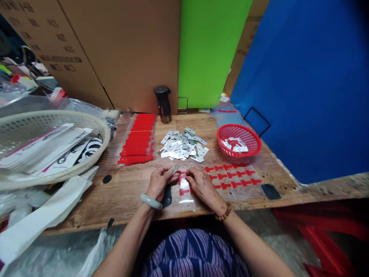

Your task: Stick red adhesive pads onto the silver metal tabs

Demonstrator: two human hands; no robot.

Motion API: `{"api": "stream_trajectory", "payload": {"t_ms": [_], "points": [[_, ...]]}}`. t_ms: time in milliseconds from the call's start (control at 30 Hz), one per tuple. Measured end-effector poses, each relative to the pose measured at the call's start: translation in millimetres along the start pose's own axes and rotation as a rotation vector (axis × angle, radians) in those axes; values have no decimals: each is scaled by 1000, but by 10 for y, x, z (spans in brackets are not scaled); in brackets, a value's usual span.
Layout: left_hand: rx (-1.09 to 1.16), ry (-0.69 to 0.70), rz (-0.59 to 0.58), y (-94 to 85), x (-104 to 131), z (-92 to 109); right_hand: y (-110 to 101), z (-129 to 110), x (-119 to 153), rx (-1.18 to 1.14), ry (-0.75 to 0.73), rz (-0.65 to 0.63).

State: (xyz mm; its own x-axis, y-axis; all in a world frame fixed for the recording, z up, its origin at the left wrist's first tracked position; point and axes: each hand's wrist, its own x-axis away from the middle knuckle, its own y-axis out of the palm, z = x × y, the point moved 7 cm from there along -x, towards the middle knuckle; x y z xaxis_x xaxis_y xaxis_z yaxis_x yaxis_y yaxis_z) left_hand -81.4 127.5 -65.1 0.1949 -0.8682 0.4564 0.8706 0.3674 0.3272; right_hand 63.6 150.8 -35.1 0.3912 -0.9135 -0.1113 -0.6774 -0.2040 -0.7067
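A small grey metal plate [174, 169] is pinched between the thumb and fingers of my left hand [160, 181]. My right hand [201, 185] is closed, its fingertips at the left end of a clear sheet [186, 201] bearing rows of red T-shaped stickers [221, 176]. Whatever those fingertips pinch is hidden. Just beyond both hands lies a loose pile of metal plates [184, 145], flat on the wooden table [127, 200]. To its right, a red plastic basket [253, 144] contains plates with red pieces on them.
Stacked red sticker sheets [137, 140] lie left of the pile. Behind stands a dark flask [163, 104]. A large cream basket [100, 156] of printed cards fills the left side. Cardboard [129, 50], a green panel [207, 54] and a blue panel [311, 84] wall in the back and right.
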Motion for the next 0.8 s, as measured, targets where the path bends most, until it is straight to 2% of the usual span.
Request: {"api": "stream_trajectory", "payload": {"t_ms": [200, 500, 800], "points": [[-23, 10, 1, 69, -145, -73, 41, -10, -24, 116, 18, 27], [-70, 8, 1, 77, -213, -97, 74, 23, -153, 108, -1, -56], [-98, 35, 38, 64, -228, -58, 31, -39, 29, -1, 12, 103]]}}
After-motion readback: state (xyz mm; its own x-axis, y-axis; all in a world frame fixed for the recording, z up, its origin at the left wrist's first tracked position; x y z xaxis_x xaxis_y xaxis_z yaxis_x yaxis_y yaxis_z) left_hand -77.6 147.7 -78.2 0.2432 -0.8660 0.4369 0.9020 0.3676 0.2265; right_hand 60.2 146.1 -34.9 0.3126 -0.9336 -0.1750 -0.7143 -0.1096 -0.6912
